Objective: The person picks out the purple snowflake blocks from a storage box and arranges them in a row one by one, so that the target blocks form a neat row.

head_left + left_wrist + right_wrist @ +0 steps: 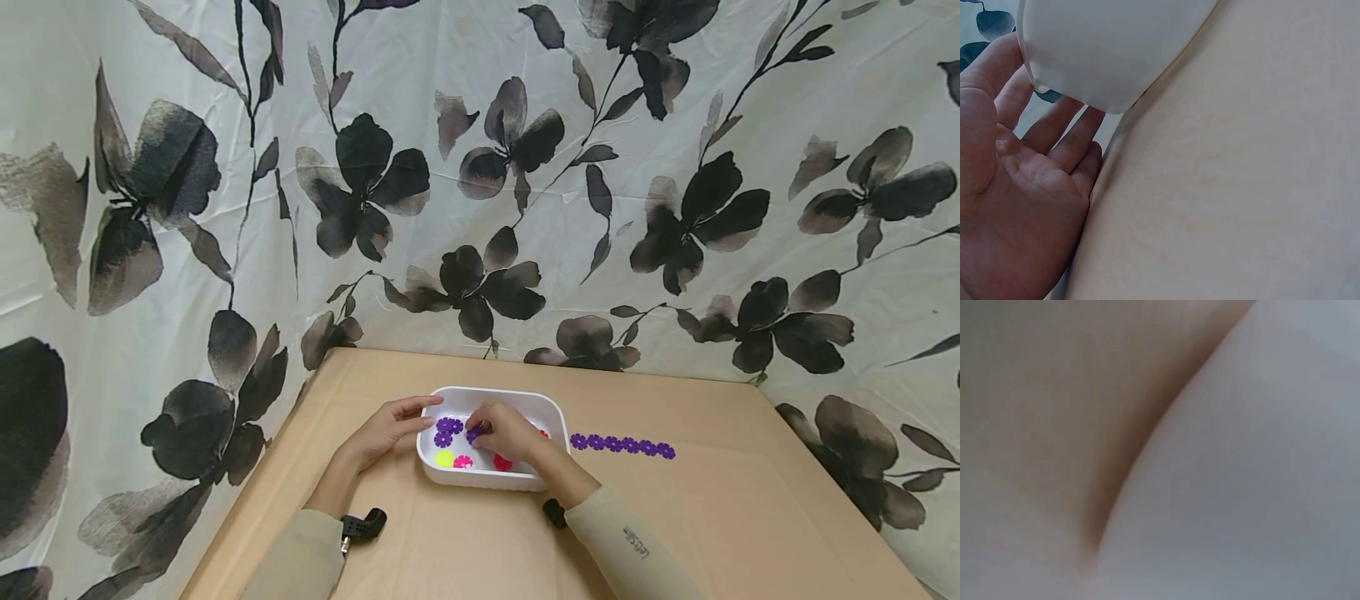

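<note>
A purple flower-shaped piece (472, 435) is pinched between the fingers of the right hand (508, 429), inside the white tray (487, 478) near its middle; this grasp is shown by the head view alone. Beside it, towards the tray's left end, a cluster of purple flower pieces (444, 426) is seen, with a yellow piece (444, 459), a pink flower piece (462, 462) and a red piece (502, 462) lying along the near side. The tray's left end is touched by the left hand (390, 427), its fingers extended and relaxed; in the left wrist view the palm and the fingers against the outer wall are revealed, which are hidden from above. In the right wrist view, only the pale outer wall and the tabletop (750, 500) are shown, blurred. To the right of the tray, a straight row of purple flower pieces (622, 445) is laid out on the tabletop, captured only from the head. Behind, a white cloth printed with dark flowers (363, 187) is hung.
</note>
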The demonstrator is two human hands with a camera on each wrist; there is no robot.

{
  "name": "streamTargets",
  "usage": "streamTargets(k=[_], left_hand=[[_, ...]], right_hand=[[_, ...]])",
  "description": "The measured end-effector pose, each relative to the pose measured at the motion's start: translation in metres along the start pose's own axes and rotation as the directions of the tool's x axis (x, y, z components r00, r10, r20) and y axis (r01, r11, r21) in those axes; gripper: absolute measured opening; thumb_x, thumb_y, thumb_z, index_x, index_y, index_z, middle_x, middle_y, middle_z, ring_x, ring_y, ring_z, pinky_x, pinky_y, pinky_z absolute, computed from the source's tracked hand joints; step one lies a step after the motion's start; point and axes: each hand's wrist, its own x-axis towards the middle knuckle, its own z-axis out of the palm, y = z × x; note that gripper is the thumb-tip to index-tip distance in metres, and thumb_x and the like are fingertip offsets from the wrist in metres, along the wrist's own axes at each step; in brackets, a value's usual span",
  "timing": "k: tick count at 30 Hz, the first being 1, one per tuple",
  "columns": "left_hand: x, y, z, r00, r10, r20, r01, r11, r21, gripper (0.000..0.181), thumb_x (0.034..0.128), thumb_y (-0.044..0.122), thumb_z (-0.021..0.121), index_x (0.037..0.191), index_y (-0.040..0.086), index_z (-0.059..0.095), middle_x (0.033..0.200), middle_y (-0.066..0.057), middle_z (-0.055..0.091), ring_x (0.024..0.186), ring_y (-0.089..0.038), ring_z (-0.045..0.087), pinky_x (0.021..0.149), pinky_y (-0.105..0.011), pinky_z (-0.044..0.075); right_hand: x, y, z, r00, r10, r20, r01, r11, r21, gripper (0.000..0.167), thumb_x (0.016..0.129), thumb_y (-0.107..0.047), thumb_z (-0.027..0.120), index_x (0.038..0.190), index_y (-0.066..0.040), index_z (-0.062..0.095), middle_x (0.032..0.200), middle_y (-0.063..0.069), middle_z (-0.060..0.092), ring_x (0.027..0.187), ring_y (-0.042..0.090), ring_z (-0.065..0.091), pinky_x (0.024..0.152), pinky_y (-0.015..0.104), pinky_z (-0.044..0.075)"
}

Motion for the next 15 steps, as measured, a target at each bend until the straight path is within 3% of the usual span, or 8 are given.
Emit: streamTargets(k=[9,15], left_hand=[[0.0,-0.001,-0.001,1.0,-0.005,-0.001,0.005,1.0,-0.008,0.049,0.0981,0.024,0.074,0.145,0.012,0.062,0.157,-0.005,0.054,0.152,-0.033,0.039,0.128,-0.053,0.025],[-0.001,-0.002,-0.001,1.0,0.007,0.001,-0.007,1.0,0.013,0.053,0.0987,0.025,0.073,0.147,0.007,0.059,0.157,-0.007,0.053,0.151,-0.035,0.039,0.128,-0.054,0.026]], right_hand=[[-0.011,0.002,-0.017,0.994,0.036,-0.1,-0.027,0.996,0.09,0.025,0.091,-0.003,0.078,0.116,-0.003,0.078,0.106,0.004,0.075,0.092,0.014,0.07,0.085,0.029,0.061],[-0.03,0.005,-0.036,0.971,0.084,-0.223,-0.04,0.98,0.195,0.024,0.09,-0.007,0.08,0.114,-0.009,0.078,0.108,0.001,0.073,0.094,0.016,0.073,0.085,0.029,0.063]])
